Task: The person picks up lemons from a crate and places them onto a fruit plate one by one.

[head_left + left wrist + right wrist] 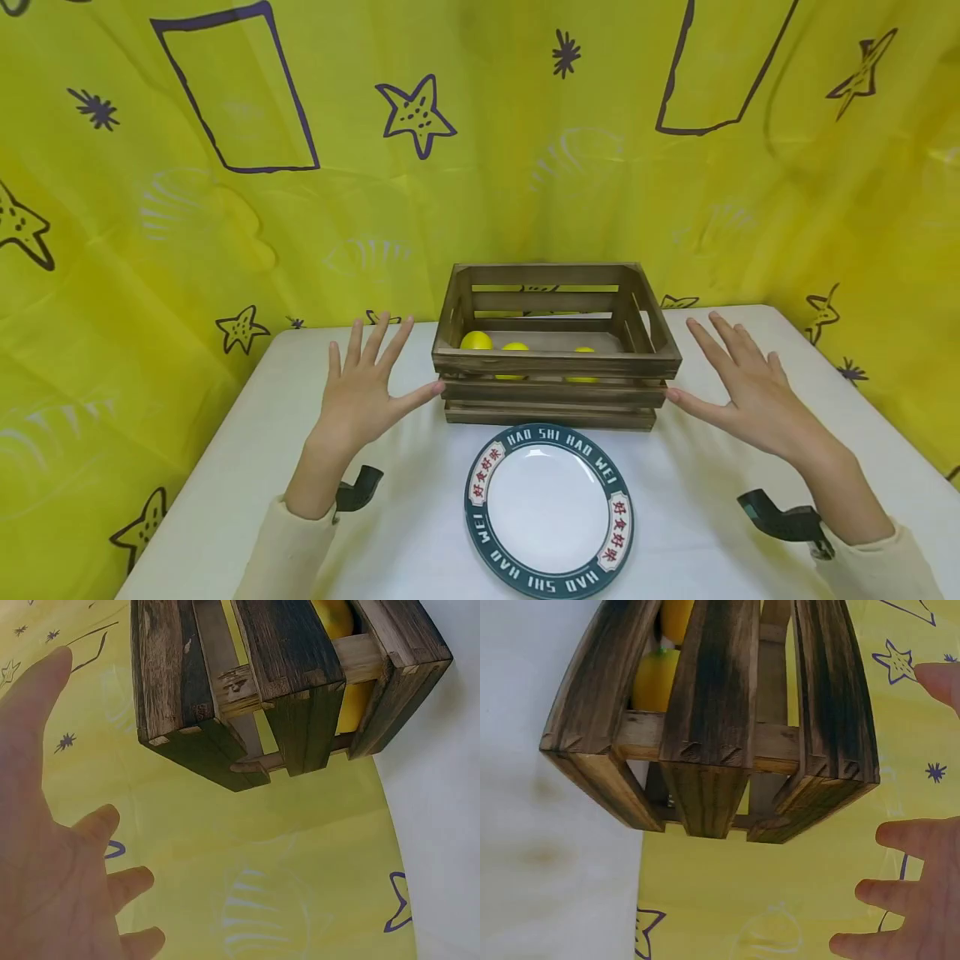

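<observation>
A brown slatted wooden crate (pixel 555 390) stands at the back of the white table, and several yellow lemon-like fruits (pixel 476 340) lie inside it. My left hand (pixel 362 400) is spread wide at the crate's left, its thumb tip close to the front corner. On the other side my right hand (pixel 757 400) is spread likewise, thumb toward the right front corner. Whether either thumb touches the wood I cannot tell. Neither hand holds anything. In front of the crate lies a round white plate (pixel 547 508) with a dark green lettered rim.
The white table (pixel 247 467) meets a yellow curtain (pixel 495 200) printed with stars and shells behind and at both sides. A black wrist strap mount (pixel 360 489) sits on the left wrist, and a similar mount (pixel 783 518) on the right.
</observation>
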Motion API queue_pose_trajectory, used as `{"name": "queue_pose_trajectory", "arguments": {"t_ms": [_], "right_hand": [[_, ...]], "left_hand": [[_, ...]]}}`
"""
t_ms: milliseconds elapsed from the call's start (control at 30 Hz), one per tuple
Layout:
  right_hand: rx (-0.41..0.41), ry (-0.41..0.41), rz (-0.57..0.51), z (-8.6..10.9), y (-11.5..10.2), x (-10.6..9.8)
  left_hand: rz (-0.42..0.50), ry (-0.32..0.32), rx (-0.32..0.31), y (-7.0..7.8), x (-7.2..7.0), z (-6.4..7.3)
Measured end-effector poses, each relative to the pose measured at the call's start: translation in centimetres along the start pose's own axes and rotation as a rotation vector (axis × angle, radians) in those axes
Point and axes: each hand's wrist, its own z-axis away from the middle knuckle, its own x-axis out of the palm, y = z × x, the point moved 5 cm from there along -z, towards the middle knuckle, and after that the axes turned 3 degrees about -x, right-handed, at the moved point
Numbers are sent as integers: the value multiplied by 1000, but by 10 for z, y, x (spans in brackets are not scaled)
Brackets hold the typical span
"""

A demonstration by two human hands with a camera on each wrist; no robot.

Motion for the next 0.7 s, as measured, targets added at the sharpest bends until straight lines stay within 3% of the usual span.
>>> {"name": "queue_pose_trajectory", "arguments": {"t_ms": [267, 533, 700], "right_hand": [[13, 60, -101, 0, 3, 7], [-198, 315, -330, -3, -1, 19], [-186, 368, -487, -3, 1, 29]], "left_hand": [[77, 40, 19, 5, 0, -6], [159, 115, 38, 6, -1, -12], [208, 131, 10, 3, 0, -14]]}}
